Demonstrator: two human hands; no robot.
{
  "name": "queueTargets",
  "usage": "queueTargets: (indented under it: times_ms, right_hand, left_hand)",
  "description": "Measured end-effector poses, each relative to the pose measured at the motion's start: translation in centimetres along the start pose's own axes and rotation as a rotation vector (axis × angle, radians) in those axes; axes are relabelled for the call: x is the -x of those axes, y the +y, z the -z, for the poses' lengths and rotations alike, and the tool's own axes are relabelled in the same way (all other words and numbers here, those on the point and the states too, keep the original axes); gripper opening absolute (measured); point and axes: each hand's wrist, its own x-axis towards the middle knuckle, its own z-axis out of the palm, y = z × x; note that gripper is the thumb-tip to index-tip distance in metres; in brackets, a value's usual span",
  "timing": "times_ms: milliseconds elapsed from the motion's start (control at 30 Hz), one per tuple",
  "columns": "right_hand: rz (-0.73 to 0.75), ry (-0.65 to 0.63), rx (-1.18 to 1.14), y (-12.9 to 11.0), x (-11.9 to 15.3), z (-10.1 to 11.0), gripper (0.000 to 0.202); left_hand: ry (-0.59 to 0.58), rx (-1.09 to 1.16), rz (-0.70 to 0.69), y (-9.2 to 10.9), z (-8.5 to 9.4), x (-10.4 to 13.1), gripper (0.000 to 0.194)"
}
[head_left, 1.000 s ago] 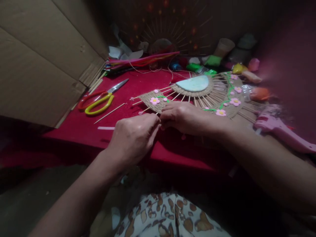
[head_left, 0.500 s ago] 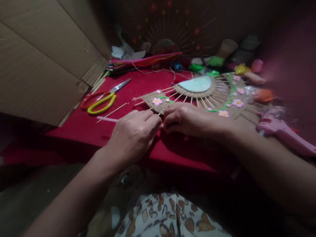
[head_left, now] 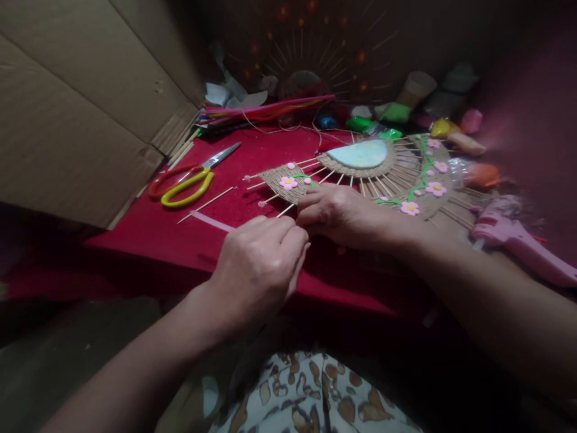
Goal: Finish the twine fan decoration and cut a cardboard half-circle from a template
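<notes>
Our left hand (head_left: 264,264) and right hand (head_left: 336,215) meet at the near edge of a woven fan (head_left: 391,161), fingers curled; we cannot tell what they pinch. Beyond our fingers, pink flowers (head_left: 436,189) are already in place; left of our fingers, one stick (head_left: 270,199) has a pink tip (head_left: 261,204), another stick (head_left: 255,186) looks untipped.

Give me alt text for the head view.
A person's left hand and right hand are close together at a fan-shaped tan twine weaving with pink flowers. Scissors with red and yellow handles lie left, a pink plastic glue gun right.
</notes>
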Motion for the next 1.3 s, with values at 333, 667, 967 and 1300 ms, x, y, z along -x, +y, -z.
queueTargets:
  times_ms: [333,667,967,1300]
  right_hand:
    - [-0.085,0.001,-0.137,-0.2,0.3,0.5,0.022]
    - [-0.128,0.031,-0.031,-0.8,0.1,0.4,0.024]
    - [-0.067,0.076,-0.111,-0.6,0.4,0.4,0.022]
    - [0.014,-0.032,-0.053,-0.4,0.1,0.3,0.024]
  left_hand:
    - [0.060,0.079,0.190,1.0,-1.6,1.8,0.013]
    - [-0.036,-0.325,0.088,2.8,-2.3,1.2,0.013]
    - [0.069,-0.132,0.152,-0.3,-3.0,1.6,0.016]
    - [0.072,-0.133,0.100,-1.5,-2.7,1.6,0.017]
